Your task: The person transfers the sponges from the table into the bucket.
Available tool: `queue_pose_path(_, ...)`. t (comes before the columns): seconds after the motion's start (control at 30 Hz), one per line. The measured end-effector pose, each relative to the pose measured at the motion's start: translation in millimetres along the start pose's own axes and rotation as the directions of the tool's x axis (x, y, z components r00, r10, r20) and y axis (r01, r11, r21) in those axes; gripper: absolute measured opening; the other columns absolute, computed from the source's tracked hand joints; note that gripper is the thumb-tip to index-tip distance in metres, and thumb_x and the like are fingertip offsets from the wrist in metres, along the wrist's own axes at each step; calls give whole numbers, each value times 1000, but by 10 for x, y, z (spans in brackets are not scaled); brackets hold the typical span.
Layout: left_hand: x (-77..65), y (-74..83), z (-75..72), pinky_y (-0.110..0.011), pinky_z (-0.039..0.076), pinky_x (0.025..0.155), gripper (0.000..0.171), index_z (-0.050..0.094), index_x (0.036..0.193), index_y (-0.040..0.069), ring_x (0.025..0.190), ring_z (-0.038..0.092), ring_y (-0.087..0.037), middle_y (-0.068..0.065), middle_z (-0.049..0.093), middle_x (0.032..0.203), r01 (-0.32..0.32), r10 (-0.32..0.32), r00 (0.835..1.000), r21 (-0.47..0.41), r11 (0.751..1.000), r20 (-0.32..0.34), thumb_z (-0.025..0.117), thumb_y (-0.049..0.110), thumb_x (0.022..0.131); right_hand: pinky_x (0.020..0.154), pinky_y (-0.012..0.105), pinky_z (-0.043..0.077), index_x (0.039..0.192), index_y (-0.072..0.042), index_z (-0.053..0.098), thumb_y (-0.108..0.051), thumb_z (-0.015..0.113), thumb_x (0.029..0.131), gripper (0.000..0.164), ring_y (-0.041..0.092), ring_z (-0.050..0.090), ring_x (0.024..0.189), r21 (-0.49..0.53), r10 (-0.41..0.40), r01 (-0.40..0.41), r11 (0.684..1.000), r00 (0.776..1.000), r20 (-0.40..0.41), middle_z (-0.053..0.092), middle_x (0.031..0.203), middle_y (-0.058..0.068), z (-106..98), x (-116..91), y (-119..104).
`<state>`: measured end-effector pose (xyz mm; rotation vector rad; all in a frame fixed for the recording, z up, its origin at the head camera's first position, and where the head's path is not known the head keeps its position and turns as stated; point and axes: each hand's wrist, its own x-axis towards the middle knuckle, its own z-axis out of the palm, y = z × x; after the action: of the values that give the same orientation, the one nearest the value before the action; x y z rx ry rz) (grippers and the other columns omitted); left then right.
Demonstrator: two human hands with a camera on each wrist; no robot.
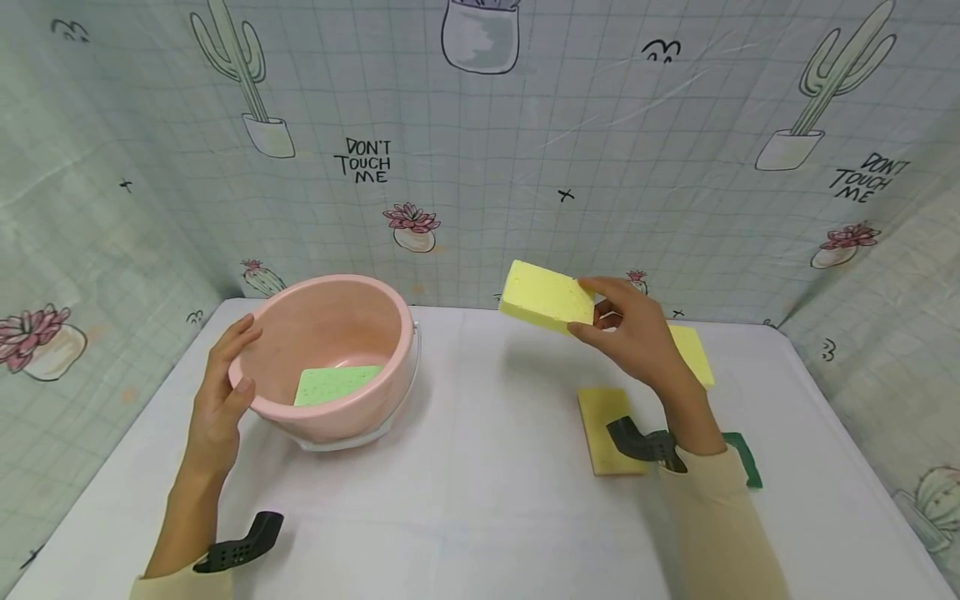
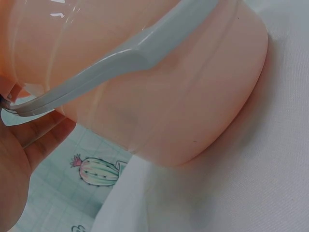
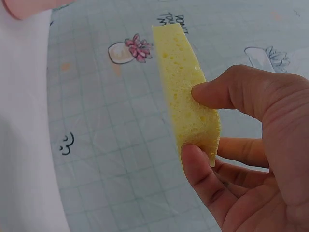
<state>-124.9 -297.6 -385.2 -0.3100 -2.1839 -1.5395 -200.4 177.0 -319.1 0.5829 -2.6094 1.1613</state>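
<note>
My left hand [image 1: 216, 408] grips the left rim of a pink bucket [image 1: 333, 321], which leans toward me so its inside shows in the head view. A light green sponge [image 1: 337, 384] lies in the bucket. Across the bucket's outside hangs a pale grey handle [image 2: 140, 55], close up in the left wrist view. Held above the table, to the right of the bucket, is a yellow sponge [image 1: 546, 296]. My right hand [image 1: 637, 337] pinches that sponge by its right end between thumb and fingers; pores show on its face [image 3: 183, 82] in the right wrist view.
On the white table [image 1: 480, 508], a darker yellow sponge [image 1: 603, 425] lies below my right wrist. A pale yellow piece [image 1: 693, 354] and a dark green piece [image 1: 744, 460] are partly hidden by my right arm. Printed cloth [image 1: 480, 167] hangs behind and at both sides.
</note>
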Motion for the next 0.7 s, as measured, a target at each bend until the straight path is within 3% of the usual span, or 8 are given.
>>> queue_pose_path(0.23, -6, 1, -4, -34, 26, 110, 54, 42, 142, 6, 141, 21, -20, 1, 27, 154, 3, -3, 1000, 4, 1000, 2, 40, 12, 89, 76, 39, 52, 131, -5, 56, -17, 76, 82, 55, 22, 56, 82, 30, -23, 22, 999, 1000, 14, 55, 124, 9, 54, 109, -157)
queue_pose_path(0.7, -11, 35, 9, -32, 25, 110, 54, 42, 143, 7, 141, 20, -20, -1, 25, 155, -9, 9, 1000, 9, 1000, 11, 41, 12, 89, 76, 34, 53, 131, -1, 57, -12, 78, 78, 58, 21, 58, 84, 96, -100, 96, 991, 994, 44, 54, 127, 10, 218, 276, -498)
